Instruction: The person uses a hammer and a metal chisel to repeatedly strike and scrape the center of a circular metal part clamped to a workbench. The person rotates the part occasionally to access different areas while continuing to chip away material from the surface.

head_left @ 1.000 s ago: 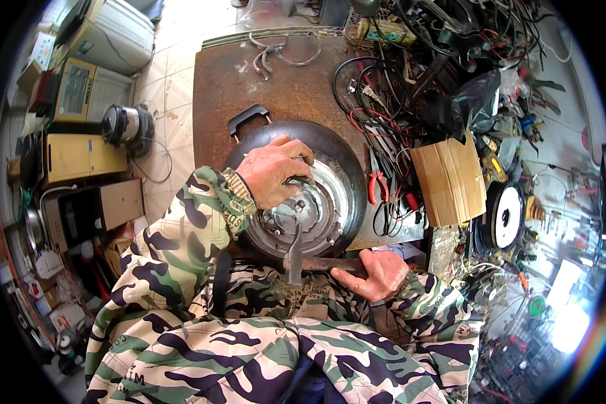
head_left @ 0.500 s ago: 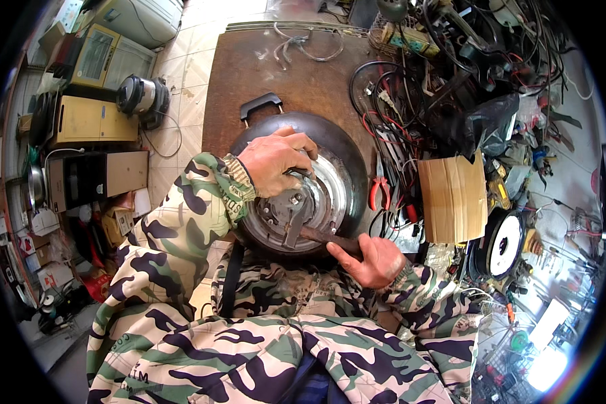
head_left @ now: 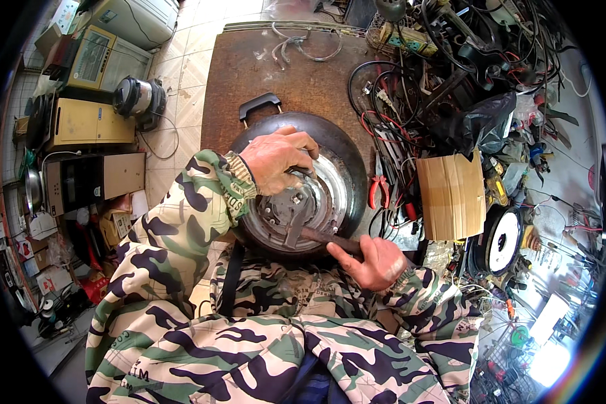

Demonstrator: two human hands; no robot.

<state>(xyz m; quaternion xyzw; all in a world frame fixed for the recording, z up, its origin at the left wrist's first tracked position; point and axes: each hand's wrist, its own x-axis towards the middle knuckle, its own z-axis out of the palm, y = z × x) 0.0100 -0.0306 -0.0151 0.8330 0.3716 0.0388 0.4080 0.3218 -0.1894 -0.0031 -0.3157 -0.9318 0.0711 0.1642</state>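
On the brown table in front of me sits a round dark pan-like appliance (head_left: pixel 354 168) with a black side handle (head_left: pixel 259 102) and a worn metal disc (head_left: pixel 330 176) facing up. My left hand (head_left: pixel 276 158) bends over this disc, fingers closed around something dark and small that they mostly hide. My right hand (head_left: pixel 376 261) grips the handle of a hammer (head_left: pixel 330 237). The hammer's metal head is low over the near part of the disc, close to a small bolt (head_left: pixel 297 198); whether it touches the disc I cannot tell.
Red-handled pliers (head_left: pixel 379 190), cables (head_left: pixel 384 94) and a cardboard box (head_left: pixel 451 197) lie right of the appliance. A loop of grey wire (head_left: pixel 316 50) rests on the table's (head_left: pixel 242 64) far part. Boxes and a pressure cooker (head_left: pixel 139 99) stand left, past the tiled floor.
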